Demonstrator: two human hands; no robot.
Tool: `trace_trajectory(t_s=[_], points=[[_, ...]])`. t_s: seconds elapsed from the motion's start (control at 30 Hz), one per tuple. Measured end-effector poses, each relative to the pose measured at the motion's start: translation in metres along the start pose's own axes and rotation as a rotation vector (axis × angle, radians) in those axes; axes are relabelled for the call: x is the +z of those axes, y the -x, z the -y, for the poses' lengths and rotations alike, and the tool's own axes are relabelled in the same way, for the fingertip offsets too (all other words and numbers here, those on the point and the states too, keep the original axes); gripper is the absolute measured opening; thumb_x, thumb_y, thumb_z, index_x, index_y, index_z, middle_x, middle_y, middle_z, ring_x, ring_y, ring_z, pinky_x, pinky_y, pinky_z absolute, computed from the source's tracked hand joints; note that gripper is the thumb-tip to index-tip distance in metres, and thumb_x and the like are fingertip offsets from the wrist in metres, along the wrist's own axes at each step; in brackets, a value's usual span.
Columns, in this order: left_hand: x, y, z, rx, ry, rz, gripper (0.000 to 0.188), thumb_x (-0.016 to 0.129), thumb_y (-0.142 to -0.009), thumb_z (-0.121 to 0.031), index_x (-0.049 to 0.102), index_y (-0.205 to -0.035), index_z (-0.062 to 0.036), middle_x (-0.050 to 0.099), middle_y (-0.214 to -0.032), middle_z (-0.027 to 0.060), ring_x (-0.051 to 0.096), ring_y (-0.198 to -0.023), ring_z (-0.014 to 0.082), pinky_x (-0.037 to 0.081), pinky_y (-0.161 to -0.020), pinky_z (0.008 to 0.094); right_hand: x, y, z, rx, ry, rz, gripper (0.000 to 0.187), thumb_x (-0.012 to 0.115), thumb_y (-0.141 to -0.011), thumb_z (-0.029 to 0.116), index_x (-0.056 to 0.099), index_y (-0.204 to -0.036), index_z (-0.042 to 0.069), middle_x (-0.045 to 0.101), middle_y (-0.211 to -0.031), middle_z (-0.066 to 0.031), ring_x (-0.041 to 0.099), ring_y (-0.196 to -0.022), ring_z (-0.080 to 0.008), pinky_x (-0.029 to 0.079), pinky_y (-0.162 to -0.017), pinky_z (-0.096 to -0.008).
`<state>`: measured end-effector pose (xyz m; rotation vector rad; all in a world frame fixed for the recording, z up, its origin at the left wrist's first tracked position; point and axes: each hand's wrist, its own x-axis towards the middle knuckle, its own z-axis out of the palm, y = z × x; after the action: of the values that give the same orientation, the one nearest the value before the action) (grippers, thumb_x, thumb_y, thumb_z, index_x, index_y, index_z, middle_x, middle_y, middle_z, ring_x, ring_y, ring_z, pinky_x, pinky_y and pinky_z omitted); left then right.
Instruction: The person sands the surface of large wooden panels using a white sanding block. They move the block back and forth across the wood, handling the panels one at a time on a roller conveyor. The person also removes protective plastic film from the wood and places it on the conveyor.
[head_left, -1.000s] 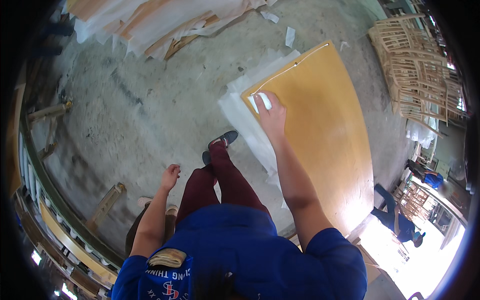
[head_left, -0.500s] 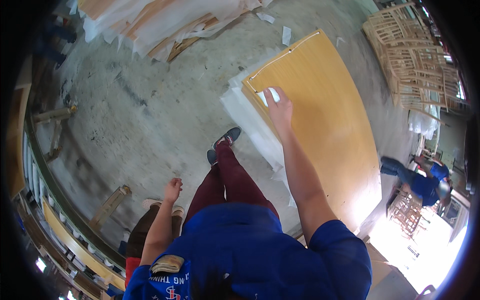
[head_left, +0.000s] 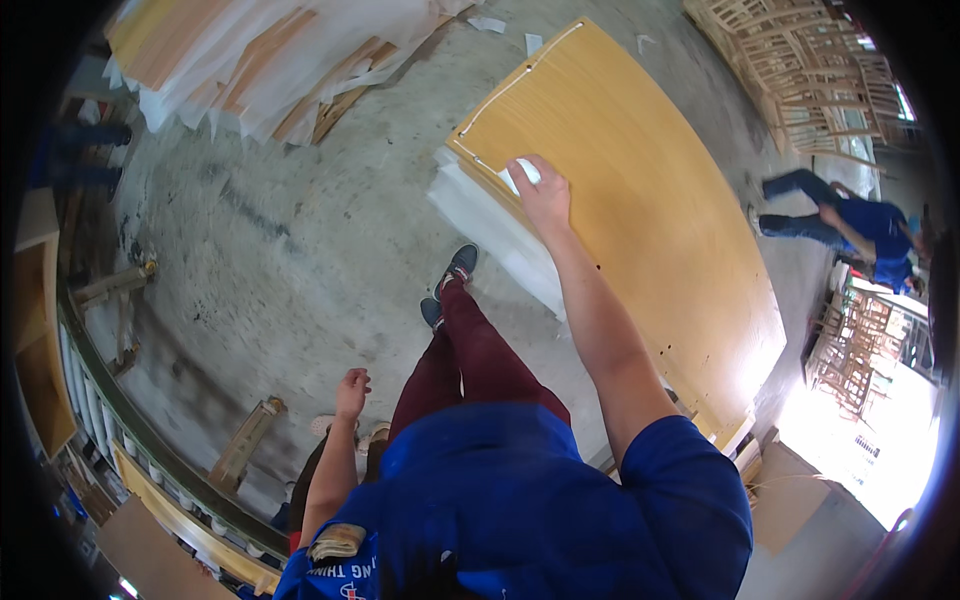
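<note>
Your right hand has moved along the panel's edge: a second ago it was at the panel's corner nearest your feet, and now it is a little past that corner, on the edge facing your legs. The white line, which ran along the far-left edge to that corner, now turns it and follows the new edge almost to your fingers. So the far-left edge looks lined from end to end, while the edge beyond your hand shows no white line yet.

The wooden panel lies flat in front of you and to your right. It is broad and honey-yellow, with fine grain, one long bowed side, and a bright glare at its near right end. Small dark spots, perhaps holes, dot the edge beside your forearm. Thin white sheeting sticks out from under it above the grey concrete floor.

Your right hand is closed around a small, rounded white object at the panel's edge; your fingers hide most of it, so its exact kind cannot be told. Your left hand hangs low at your side, half open with fingers loosely curled, seemingly holding nothing.
</note>
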<state>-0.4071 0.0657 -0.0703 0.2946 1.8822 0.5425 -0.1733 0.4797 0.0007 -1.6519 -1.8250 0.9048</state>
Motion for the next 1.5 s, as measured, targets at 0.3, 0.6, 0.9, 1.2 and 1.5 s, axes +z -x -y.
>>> trace_trajectory(t_s=[0.3,0.6,0.9,1.2,1.5], points=[[0.005,-0.004,-0.008,0.053,-0.129,0.051,0.029,0.05,-0.09,-0.021,0.058,-0.109,0.0,0.064,-0.089,0.0122,0.063,-0.075,0.0186,0.053,-0.068,0.0297,-0.047,0.045,-0.035,0.067,0.003,-0.069,0.036,0.061,-0.083,0.044,0.068,-0.093,0.011,0.068,-0.081,-0.0116,0.066,-0.078,-0.0286,0.051,-0.07,-0.0373],[0.019,-0.011,-0.018,0.081,-0.176,0.143,0.029,0.05,-0.09,-0.025,0.057,-0.112,-0.0064,0.064,-0.091,0.0062,0.062,-0.072,0.0141,0.046,-0.06,0.0259,-0.093,0.098,-0.067,0.23,-0.005,-0.168,0.037,0.063,-0.082,0.045,0.068,-0.094,0.011,0.068,-0.084,-0.0123,0.066,-0.081,-0.0291,0.05,-0.072,-0.0371],[0.025,-0.012,-0.019,0.135,-0.206,0.146,0.027,0.051,-0.09,-0.02,0.058,-0.108,-0.0018,0.064,-0.087,0.0101,0.062,-0.073,0.0161,0.052,-0.064,0.028,-0.127,0.138,-0.101,0.314,-0.046,-0.311,0.037,0.064,-0.082,0.042,0.068,-0.094,0.007,0.068,-0.082,-0.0124,0.065,-0.078,-0.0264,0.05,-0.072,-0.0347],[0.03,-0.011,-0.016,0.109,-0.246,0.184,0.026,0.05,-0.092,-0.022,0.058,-0.106,-0.0014,0.063,-0.087,0.009,0.061,-0.076,0.0157,0.053,-0.065,0.0279,-0.129,0.147,-0.102,0.295,-0.056,-0.343,0.036,0.063,-0.082,0.042,0.068,-0.092,0.008,0.068,-0.08,-0.012,0.066,-0.076,-0.0255,0.05,-0.071,-0.0341],[0.042,-0.01,-0.021,0.106,-0.254,0.204,0.019,0.053,-0.089,-0.014,0.058,-0.103,-0.0021,0.062,-0.086,0.0081,0.06,-0.075,0.0151,0.053,-0.064,0.0279,-0.131,0.15,-0.106,0.244,-0.031,-0.329,0.033,0.062,-0.083,0.041,0.069,-0.09,0.009,0.068,-0.079,-0.0113,0.067,-0.076,-0.0281,0.051,-0.068,-0.036]])
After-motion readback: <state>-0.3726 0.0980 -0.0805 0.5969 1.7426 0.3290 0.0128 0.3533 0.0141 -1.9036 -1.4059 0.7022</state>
